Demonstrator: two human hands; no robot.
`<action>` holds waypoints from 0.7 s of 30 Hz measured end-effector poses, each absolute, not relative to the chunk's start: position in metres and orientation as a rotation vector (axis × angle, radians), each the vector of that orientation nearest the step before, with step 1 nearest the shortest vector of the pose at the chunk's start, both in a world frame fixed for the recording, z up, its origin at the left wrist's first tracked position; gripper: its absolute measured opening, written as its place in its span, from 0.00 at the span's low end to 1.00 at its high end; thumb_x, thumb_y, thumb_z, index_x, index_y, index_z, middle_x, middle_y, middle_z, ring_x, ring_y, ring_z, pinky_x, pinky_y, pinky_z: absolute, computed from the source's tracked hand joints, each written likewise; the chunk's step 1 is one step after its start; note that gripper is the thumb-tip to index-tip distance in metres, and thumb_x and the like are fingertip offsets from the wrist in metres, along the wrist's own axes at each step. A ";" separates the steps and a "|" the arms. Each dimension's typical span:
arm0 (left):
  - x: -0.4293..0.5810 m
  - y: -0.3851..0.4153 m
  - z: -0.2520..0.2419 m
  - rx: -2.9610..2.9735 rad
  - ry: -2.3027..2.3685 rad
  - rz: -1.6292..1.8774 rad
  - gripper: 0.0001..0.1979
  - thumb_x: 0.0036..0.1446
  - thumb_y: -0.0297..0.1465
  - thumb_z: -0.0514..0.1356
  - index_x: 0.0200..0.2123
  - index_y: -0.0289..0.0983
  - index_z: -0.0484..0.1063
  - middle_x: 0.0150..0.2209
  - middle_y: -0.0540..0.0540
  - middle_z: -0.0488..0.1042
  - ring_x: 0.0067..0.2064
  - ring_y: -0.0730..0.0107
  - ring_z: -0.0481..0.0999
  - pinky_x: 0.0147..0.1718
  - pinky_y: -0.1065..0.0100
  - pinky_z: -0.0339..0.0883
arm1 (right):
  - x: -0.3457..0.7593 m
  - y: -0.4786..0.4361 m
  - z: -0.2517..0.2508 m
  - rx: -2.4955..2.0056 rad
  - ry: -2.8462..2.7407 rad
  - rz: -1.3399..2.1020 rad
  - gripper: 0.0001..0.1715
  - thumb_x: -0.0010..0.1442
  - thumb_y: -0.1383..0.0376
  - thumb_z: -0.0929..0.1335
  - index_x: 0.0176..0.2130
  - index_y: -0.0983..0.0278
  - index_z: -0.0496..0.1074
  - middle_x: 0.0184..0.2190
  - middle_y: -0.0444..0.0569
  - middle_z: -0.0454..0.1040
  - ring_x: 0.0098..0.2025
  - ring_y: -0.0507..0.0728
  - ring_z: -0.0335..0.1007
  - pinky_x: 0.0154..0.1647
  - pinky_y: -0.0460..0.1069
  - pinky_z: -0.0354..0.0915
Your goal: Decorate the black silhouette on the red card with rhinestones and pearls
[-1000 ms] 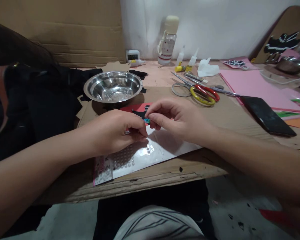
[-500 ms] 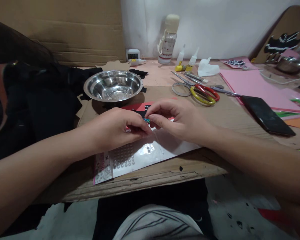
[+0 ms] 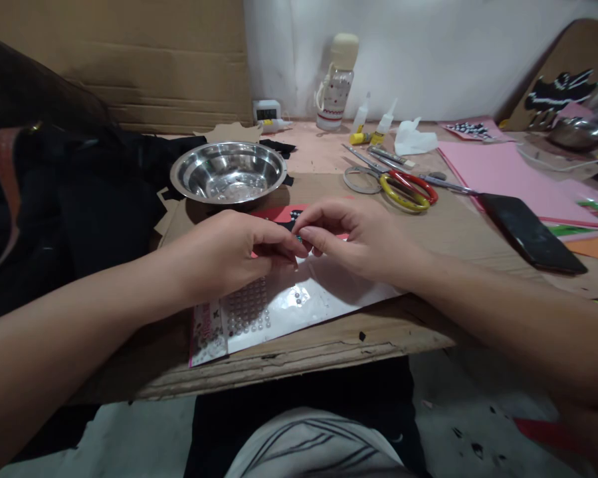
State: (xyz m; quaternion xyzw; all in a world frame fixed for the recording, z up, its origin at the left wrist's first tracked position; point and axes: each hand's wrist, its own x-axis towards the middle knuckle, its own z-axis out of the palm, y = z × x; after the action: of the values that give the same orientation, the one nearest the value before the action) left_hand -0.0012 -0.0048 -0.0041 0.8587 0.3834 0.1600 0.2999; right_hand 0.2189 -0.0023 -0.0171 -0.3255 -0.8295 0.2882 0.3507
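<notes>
knees in striped cloth (image 3: pixel 309 451) show at the very bottom, tucked under the edge of the cardboard bench (image 3: pixel 453 226). near that edge lies a sticker sheet (image 3: pixel 279 309) with rows of little pearl dots.

just past the sheet the two hands meet. the left hand (image 3: pixel 234 255) has its fingers curled in, tips pressed together. the right hand (image 3: pixel 363 239) has thumb and first finger pinched together too. the fingertips of both hands touch. right where they meet there is a tiny shiny bit (image 3: pixel 299 238), teal i think, but too small to be sure. i cannot tell which grip has it.

under the fingers lies a red card (image 3: pixel 274 214) with a black shape on it, partly hidden by the hands. it looks like the step in hand is working one small sparkly piece at that card. a piece that small calls for a soft, steady pinch and a slow, careful touch.

behind the card sits a steel bowl (image 3: pixel 199 166). to the right lie scissors (image 3: pixel 403 189), then a dark phone (image 3: pixel 531 232) beside pink paper (image 3: pixel 503 176). far back by the wall stand two glue bottles (image 3: pixel 385 126) and a bottle with a cream cap (image 3: pixel 339 79).
</notes>
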 end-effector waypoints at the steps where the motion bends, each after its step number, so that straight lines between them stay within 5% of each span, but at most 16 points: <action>1: -0.001 -0.006 -0.002 2.260 1.044 0.442 0.09 0.60 0.30 0.61 0.39 0.43 0.84 0.34 0.54 0.84 0.33 0.72 0.79 0.35 0.72 0.68 | 0.219 -0.002 -0.017 -0.843 -2.152 0.749 0.06 0.65 0.69 0.68 0.38 0.66 0.78 0.33 0.45 0.80 0.34 0.51 0.75 0.36 0.47 0.67; 21: 0.003 -0.005 -0.006 2.707 0.909 0.306 0.07 0.61 0.31 0.61 0.37 0.41 0.81 0.37 0.50 0.84 0.38 0.67 0.80 0.38 0.68 0.66 | 0.220 -0.003 -0.015 -0.867 -2.185 0.710 0.06 0.65 0.69 0.68 0.38 0.66 0.77 0.33 0.45 0.80 0.33 0.51 0.74 0.35 0.46 0.67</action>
State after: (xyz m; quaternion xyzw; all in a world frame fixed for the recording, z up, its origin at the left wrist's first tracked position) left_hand 0.0031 -0.0050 -0.0058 0.9341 0.3136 0.1055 0.1343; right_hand 0.2195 -0.0027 -0.0151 -0.3324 -0.8381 0.2722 0.3363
